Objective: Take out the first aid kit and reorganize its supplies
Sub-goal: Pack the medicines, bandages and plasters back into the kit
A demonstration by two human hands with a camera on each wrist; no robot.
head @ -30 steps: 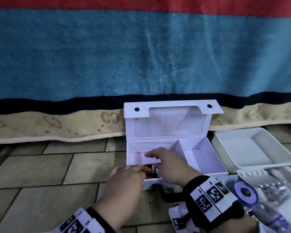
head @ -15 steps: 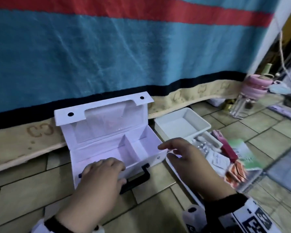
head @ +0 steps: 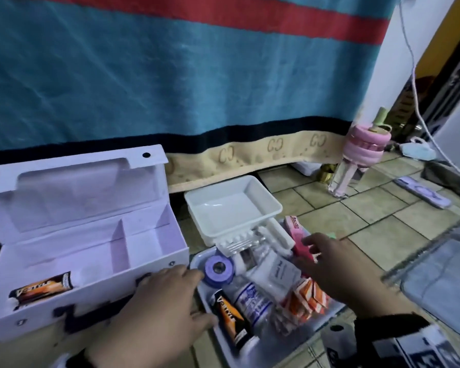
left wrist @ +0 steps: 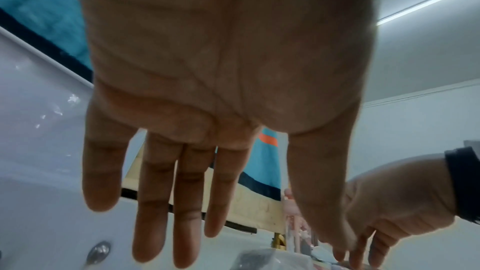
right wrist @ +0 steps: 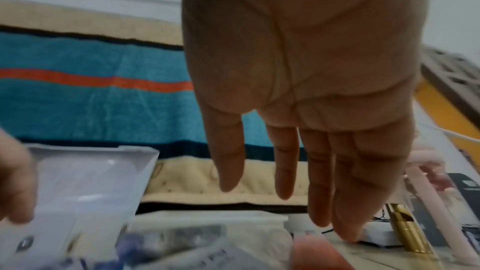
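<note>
The white first aid box (head: 149,264) stands open on the floor at the left, and an orange-and-black carton (head: 41,286) lies in its left compartment. My left hand (head: 175,282) hovers flat and empty by the box's front right corner, fingers straight (left wrist: 192,202). To the right, a shallow tray (head: 327,314) holds the supplies: a purple tape roll (head: 218,269), a second orange-and-black carton (head: 231,320), a bottle (head: 252,301), orange sachets (head: 306,298) and a pink box (head: 298,235). My right hand (head: 316,251) reaches over the pink box with straight fingers (right wrist: 285,171), holding nothing.
An empty white tray (head: 231,205) sits behind the supplies, with cotton swabs (head: 239,244) at its front edge. A striped blanket (head: 170,75) hangs behind. A pink-capped bottle (head: 356,160), a face mask (head: 417,152) and a cable (head: 420,115) lie at the right on the tiled floor.
Both hands have left the box, where the carton now lies. My right hand moved right over the supply tray. My left hand slid to the box's front right corner. The view swung right.
</note>
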